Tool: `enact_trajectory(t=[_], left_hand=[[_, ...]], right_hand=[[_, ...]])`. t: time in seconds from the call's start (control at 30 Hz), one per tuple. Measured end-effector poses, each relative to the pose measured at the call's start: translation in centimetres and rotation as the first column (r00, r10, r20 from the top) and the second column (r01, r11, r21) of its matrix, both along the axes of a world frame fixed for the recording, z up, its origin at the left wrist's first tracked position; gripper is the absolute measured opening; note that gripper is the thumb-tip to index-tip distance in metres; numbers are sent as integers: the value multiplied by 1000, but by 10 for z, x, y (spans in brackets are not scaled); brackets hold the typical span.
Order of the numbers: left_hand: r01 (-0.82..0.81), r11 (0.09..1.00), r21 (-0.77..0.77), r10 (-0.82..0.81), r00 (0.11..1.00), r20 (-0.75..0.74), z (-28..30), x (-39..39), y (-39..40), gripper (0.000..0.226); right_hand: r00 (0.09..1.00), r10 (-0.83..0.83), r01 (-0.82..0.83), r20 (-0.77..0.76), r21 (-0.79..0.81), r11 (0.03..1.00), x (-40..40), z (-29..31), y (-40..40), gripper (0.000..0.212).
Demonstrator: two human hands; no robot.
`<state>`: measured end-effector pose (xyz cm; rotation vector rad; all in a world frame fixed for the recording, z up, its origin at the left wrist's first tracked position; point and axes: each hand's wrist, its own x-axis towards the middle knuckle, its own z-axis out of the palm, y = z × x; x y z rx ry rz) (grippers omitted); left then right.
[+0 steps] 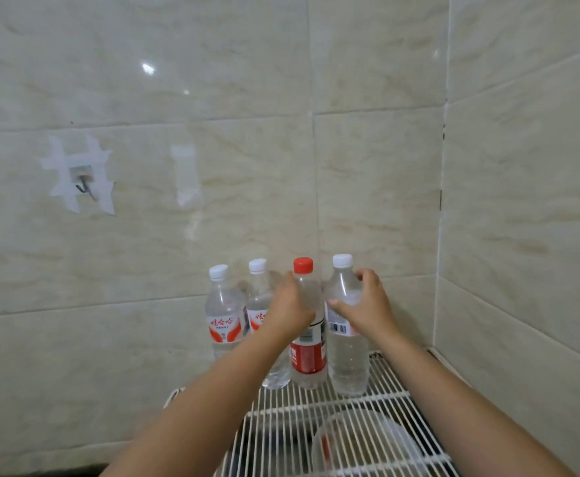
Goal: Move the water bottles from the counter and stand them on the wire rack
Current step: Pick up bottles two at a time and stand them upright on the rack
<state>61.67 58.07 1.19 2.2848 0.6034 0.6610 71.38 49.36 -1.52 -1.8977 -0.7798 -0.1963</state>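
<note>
While four bottles stand upright on the wire rack (343, 418) | left hand (290, 309) grips red-capped bottle (307, 359) | right hand (367, 304) grips white-capped bottle (347, 359) beside it, steadying both.

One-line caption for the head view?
Both hands, left and right, grip upright water bottles in a four-bottle row on the wire rack.

Wire rack (316, 421): four bottles (347, 359) upright (back edge).

A home kitchen corner: glossy marbled wall tiles (213, 80), a taped-on hook (84, 187), a white wire rack (367, 438).
</note>
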Motion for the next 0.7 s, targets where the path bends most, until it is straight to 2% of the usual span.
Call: enact_trajectory(t=[0.1, 0.17, 0.27, 0.4, 0.57, 0.7], left_hand=[[20, 999, 35, -22, 999, 47, 0, -1, 2, 39], [2, 994, 108, -9, 998, 67, 0, -1, 7, 44], [-37, 965, 259, 16, 997, 80, 11, -2, 15, 50], [52, 901, 431, -38, 998, -43, 31, 4, 19, 45], [233, 825, 516, -63, 944, -325, 43, 22, 30, 43], [272, 756, 595, -31, 923, -383, 47, 24, 38, 40]], right_hand=[[999, 28, -28, 24, -24, 999, -1, 0, 0, 65], [997, 71, -67, 43, -85, 994, -1, 2, -4, 60], [991, 131, -131, -6, -161, 978, 3, 15, -16, 56], [989, 143, -136, 28, -175, 975, 5, 45, -22, 58], [945, 275, -170, 174, -459, 872, 10, 70, -19, 49], [949, 259, -142, 179, -491, 859, 14, 75, -17, 37]])
